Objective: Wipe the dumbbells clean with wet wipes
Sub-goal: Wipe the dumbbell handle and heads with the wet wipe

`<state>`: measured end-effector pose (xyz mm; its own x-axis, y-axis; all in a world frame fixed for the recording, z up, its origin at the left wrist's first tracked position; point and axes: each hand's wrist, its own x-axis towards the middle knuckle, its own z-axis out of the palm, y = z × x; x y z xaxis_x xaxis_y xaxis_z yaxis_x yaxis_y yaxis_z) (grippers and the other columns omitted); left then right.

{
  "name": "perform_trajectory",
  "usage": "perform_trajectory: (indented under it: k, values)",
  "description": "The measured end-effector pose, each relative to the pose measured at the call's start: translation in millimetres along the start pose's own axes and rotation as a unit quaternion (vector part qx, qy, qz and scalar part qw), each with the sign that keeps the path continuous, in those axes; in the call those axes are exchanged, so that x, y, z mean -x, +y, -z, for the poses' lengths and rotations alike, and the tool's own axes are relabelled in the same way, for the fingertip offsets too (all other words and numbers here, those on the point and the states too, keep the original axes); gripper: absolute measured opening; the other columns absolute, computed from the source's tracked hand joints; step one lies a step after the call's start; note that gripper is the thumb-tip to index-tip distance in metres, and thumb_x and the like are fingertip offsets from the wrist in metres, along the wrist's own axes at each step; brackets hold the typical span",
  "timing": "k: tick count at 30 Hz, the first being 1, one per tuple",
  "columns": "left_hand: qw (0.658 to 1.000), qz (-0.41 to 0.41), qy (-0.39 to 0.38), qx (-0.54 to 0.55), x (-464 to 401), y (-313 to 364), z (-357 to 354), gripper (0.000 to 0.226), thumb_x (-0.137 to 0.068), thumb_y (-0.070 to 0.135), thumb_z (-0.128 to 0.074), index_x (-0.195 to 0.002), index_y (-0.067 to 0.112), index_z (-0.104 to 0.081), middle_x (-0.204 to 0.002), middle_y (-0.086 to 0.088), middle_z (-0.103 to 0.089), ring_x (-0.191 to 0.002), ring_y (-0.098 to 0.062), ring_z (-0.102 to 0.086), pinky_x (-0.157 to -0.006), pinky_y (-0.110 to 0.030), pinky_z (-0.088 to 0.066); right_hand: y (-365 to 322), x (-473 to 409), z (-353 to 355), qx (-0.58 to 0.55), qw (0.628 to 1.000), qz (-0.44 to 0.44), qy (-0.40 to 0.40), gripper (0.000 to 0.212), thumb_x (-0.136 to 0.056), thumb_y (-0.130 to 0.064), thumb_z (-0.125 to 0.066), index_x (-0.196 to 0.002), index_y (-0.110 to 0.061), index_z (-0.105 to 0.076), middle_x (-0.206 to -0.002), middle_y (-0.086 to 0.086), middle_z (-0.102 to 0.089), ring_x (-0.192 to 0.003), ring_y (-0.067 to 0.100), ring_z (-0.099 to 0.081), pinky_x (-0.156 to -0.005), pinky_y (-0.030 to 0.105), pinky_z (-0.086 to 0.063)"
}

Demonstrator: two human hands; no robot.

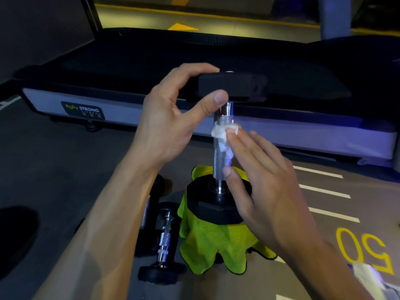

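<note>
Dumbbell (223,148) is standing upright on one yellow-green cloth (216,241) on the floor. The left hand (173,118) is gripping its top head; the right hand (259,182) is pressing one white wet wipe (223,137) against the chrome handle with straight fingers. Two more dumbbells (162,241) are lying beside the cloth.

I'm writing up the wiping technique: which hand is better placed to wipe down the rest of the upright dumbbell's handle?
The right hand: its fingers already press the wet wipe against the handle. The left hand grips the top head, steadying the dumbbell.
</note>
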<state>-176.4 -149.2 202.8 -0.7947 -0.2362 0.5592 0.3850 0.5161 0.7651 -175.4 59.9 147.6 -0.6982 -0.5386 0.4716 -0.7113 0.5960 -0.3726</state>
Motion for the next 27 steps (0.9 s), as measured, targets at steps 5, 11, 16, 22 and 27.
perform_trajectory:
  k: [5, 11, 16, 22, 27]
  values:
    - [1.000, 0.001, -0.009, 0.029, 2, 1, 3, 0.038, -0.094, 0.042, -0.074, -0.126, 0.026, -0.064, -0.122, 0.000, -0.070, -0.114, -0.016, -0.068, -0.103, -0.044, -0.054, 1, 15, -1, 0.005, 0.999, 0.004, -0.053, 0.055, -0.107, -0.043, -0.043, -0.159, -0.026, -0.041, -0.166, -0.010, -0.039, -0.159, 0.014, -0.025, -0.120, 0.046, -0.037]
    - [0.999, 0.009, -0.011, 0.037, 1, 0, 3, 0.037, -0.094, 0.043, -0.074, -0.126, 0.027, -0.064, -0.126, -0.003, -0.071, -0.119, -0.021, -0.068, -0.106, -0.055, -0.052, 2, 31, 7, 0.012, 0.992, -0.004, -0.122, 0.058, -0.107, -0.057, -0.029, -0.160, -0.036, -0.035, -0.166, -0.021, -0.035, -0.160, 0.006, -0.015, -0.122, 0.033, -0.027]
    - [0.999, 0.020, -0.019, 0.045, 2, 3, 5, 0.037, -0.095, 0.040, -0.073, -0.127, 0.024, -0.063, -0.121, 0.001, -0.070, -0.114, -0.016, -0.068, -0.106, -0.048, -0.054, 3, 30, 5, -0.019, 0.992, -0.021, -0.127, 0.059, -0.107, -0.061, -0.026, -0.162, -0.041, -0.029, -0.167, -0.025, -0.027, -0.160, 0.005, -0.011, -0.125, 0.037, -0.025]
    - [0.998, 0.039, -0.007, 0.049, 9, 8, 3, 0.034, -0.091, 0.044, -0.075, -0.121, 0.032, -0.064, -0.114, 0.011, -0.071, -0.112, -0.014, -0.068, -0.105, -0.054, -0.053, 6, 45, 7, 0.008, 0.992, -0.001, -0.126, 0.057, -0.108, -0.060, -0.024, -0.155, -0.036, -0.045, -0.159, -0.021, -0.046, -0.159, 0.013, -0.023, -0.117, 0.037, -0.033]
    - [0.998, 0.044, 0.016, 0.031, 11, 14, -3, 0.049, -0.082, 0.050, -0.084, -0.120, 0.028, -0.063, -0.118, 0.006, -0.073, -0.115, -0.019, -0.070, -0.106, -0.052, -0.052, 3, 49, 0, 0.001, 0.991, -0.012, -0.135, 0.058, -0.108, -0.064, -0.019, -0.156, -0.042, -0.042, -0.161, -0.023, -0.042, -0.158, 0.014, -0.024, -0.120, 0.038, -0.030]
